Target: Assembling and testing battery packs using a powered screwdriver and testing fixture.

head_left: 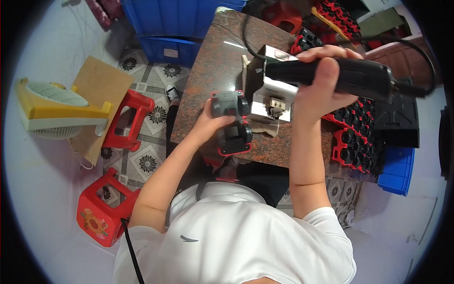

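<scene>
My left hand (207,124) is closed around a black and red toy car chassis (229,102), with dark wheels along its right side. It is held above the near left part of the speckled stone table (201,78). My right hand (318,90) grips a black corded electric screwdriver (352,75), which lies sideways in my fingers with its cable at the right end. Below the screwdriver sits a white and black box-shaped machine (257,111) with a small metal fixture (275,107) on its near side, probably a screw feeder. The screwdriver's tip is hard to make out.
Rows of black and red wheeled toy chassis (352,149) line the table's right side. A blue bin (397,170) is beyond them. Blue crates (182,21) stand at the far left. Red stools (135,120) and a yellow-white fan (59,111) are left of the table. The screwdriver's cable (428,61) loops overhead.
</scene>
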Demonstrator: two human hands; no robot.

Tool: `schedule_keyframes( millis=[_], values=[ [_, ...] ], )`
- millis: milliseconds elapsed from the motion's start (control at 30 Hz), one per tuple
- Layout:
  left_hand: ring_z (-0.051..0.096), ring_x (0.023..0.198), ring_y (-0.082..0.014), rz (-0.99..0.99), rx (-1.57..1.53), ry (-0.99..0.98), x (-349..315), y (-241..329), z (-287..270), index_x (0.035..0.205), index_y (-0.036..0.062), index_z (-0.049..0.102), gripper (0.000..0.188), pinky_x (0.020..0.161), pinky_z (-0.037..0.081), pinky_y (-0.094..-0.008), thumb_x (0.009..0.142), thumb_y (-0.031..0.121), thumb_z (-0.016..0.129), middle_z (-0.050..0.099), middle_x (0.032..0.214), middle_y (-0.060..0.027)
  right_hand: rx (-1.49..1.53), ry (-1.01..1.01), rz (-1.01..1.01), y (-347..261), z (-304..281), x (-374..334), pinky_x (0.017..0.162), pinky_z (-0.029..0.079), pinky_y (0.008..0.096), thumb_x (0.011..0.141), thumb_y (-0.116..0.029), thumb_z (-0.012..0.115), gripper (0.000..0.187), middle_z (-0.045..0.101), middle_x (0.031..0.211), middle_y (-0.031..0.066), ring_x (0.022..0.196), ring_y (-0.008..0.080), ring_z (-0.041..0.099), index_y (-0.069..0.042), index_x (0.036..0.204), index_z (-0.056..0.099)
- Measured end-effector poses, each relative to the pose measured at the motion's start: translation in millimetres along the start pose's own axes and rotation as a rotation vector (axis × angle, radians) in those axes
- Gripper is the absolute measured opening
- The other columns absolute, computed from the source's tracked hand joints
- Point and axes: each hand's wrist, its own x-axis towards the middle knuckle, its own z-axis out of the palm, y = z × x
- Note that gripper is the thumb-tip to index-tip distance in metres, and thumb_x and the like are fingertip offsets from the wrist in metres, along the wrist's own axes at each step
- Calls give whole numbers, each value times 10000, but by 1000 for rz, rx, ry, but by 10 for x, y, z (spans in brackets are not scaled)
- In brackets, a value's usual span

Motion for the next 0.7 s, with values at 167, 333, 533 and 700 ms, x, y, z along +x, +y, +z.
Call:
schedule_keyframes(
  millis=[167, 333, 533, 700],
  values=[
    [502, 1080, -189, -5, -3, 12, -21, 9, 20, 1249, 33, 384, 664, 960, 387, -330, 703, 179, 732, 521, 1139, -86, -249, 38, -24, 334, -508, 38, 633, 521, 281, 769, 53, 679, 370, 604, 816, 64, 689, 114, 584, -4, 1052, 447],
    [489, 1087, -188, -40, 28, 6, 10, -51, 16, 1242, 59, 409, 642, 963, 379, -330, 702, 201, 727, 511, 1142, -79, -320, 7, 60, 407, -565, -54, 635, 518, 266, 765, 59, 685, 357, 597, 804, 42, 662, 105, 574, -14, 1030, 457],
    [478, 1092, -189, -47, 21, -4, 39, -116, -2, 1246, 60, 409, 647, 978, 355, -334, 700, 219, 717, 507, 1137, -74, 117, 183, 289, -130, -560, -66, 588, 487, 242, 773, 40, 659, 338, 603, 733, 50, 607, 103, 577, 3, 1037, 451],
    [477, 1093, -195, -69, 62, 7, 29, -112, -21, 1276, 58, 383, 679, 978, 356, -340, 706, 226, 710, 503, 1145, -75, -76, 33, 279, -78, -790, -449, 600, 481, 266, 764, 23, 656, 354, 585, 769, 75, 632, 129, 567, -7, 1053, 454]
  ],
)
